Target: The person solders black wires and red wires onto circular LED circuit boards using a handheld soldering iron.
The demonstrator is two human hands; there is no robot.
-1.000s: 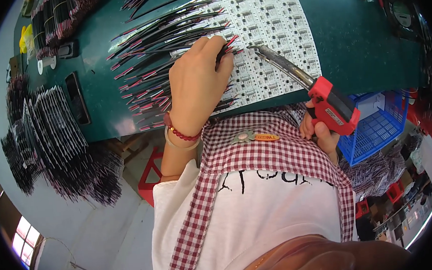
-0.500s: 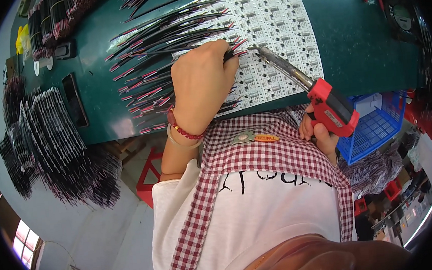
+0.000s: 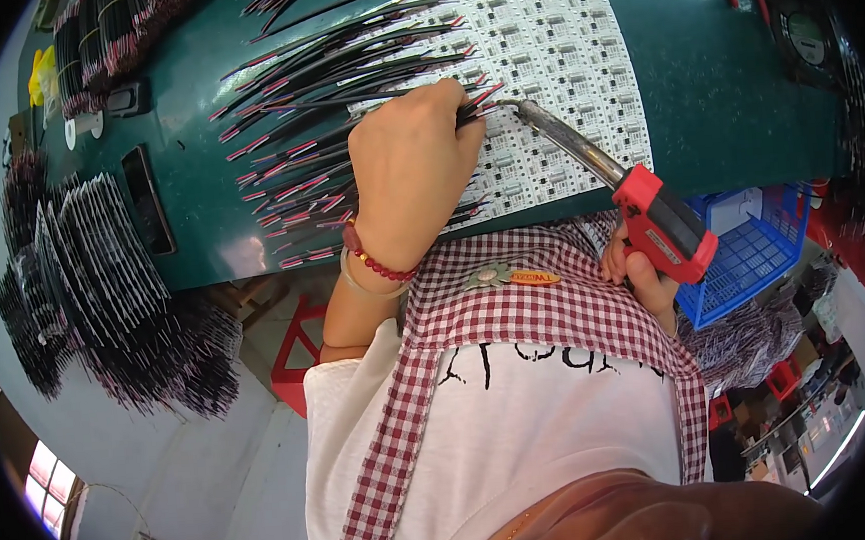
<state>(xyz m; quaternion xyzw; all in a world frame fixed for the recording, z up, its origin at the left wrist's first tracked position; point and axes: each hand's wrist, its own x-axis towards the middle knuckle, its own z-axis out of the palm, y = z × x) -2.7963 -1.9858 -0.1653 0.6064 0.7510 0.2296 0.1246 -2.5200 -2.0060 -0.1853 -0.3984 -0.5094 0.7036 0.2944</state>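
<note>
2 bare hands we can see, and each of them is closed on something. Our left hand (image 3: 413, 156) is over the dark green table (image 3: 732, 109), with its back turned up; its fingers and thumb are gripping a thin black cable (image 3: 477, 108) with red and pale wire ends. These ends point to the right, above a large white sheet of small printed circuit boards (image 3: 565, 80).

Our right hand (image 3: 646, 280), in front of the table edge, is closed around the handle of a red-and-black soldering iron with a long metal barrel (image 3: 662, 224). Some of its fingers are hidden behind the tool. The bent metal tip is just beside the wire ends; whether it touches them, we cannot tell.

To the left of the sheet, we see many loose black cables with red and white ends (image 3: 284, 160), lying in a spread row, partly over the sheet. Farther left there is a flat black phone (image 3: 148, 200). Beside our right hand, below the table, we find a blue plastic basket with latticed walls (image 3: 749, 273).
</note>
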